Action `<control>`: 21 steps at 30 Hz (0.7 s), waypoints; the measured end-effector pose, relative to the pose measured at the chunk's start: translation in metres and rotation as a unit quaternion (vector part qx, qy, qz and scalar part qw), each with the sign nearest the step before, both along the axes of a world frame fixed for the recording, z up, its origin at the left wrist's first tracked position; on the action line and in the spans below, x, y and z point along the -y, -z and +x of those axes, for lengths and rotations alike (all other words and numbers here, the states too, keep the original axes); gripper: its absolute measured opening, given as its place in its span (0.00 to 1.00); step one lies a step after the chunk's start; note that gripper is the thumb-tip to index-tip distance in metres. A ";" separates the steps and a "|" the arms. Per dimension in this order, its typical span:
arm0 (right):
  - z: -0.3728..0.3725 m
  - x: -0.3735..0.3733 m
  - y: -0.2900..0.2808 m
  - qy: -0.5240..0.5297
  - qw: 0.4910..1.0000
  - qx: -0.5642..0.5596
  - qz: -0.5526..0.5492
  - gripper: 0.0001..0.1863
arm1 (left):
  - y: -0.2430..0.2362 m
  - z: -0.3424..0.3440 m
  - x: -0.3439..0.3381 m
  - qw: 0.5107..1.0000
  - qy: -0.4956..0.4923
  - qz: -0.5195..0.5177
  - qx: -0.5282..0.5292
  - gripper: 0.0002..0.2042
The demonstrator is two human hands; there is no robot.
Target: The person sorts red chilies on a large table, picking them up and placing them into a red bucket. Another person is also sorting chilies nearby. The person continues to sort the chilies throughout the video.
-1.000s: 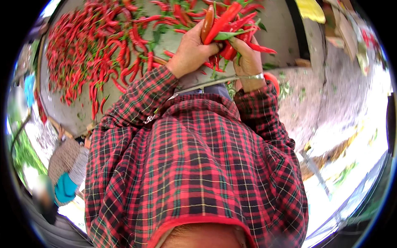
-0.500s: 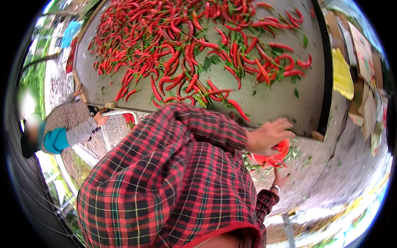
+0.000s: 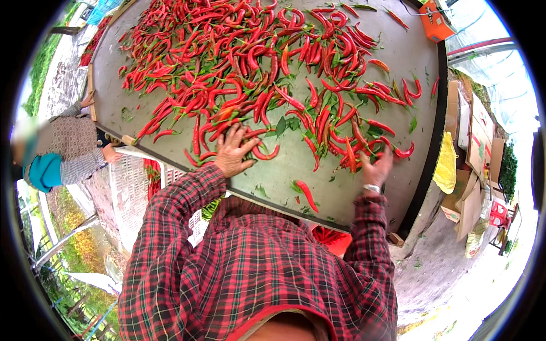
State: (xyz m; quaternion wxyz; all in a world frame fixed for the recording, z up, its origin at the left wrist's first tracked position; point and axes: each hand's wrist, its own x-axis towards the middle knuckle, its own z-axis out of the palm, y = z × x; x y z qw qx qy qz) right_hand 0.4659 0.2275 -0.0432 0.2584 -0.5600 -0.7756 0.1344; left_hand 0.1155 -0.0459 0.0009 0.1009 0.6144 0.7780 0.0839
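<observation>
A broad heap of red chili peppers (image 3: 244,59) with green stems and loose leaves covers much of a grey table top (image 3: 273,184). My left hand (image 3: 232,152) lies spread over several peppers at the heap's near edge, with its fingers apart. My right hand (image 3: 377,167), with a white band at the wrist, reaches the near right side of the heap. Its thumb and fingers stand apart beside the peppers, and no pepper shows firmly gripped. One single chili (image 3: 307,195) lies by the table's front edge between my forearms.
A red bucket (image 3: 335,241) is partly hidden below the table's front edge. To the left, a co-worker's hand (image 3: 111,153) is by a white crate (image 3: 129,190). Cardboard boxes (image 3: 480,136), a yellow bag (image 3: 445,167) and an orange box (image 3: 435,21) are on the right.
Both hands have moved from around the red bucket up onto the table. The left has reached the peppers on the left, the right those on the right. My body now faces the table squarely.
</observation>
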 end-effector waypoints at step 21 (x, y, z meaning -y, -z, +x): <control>-0.487 -0.043 -0.012 -0.476 0.870 -0.056 -0.119 0.41 | 0.125 -0.479 -0.074 0.875 -0.464 -0.090 -0.103 0.33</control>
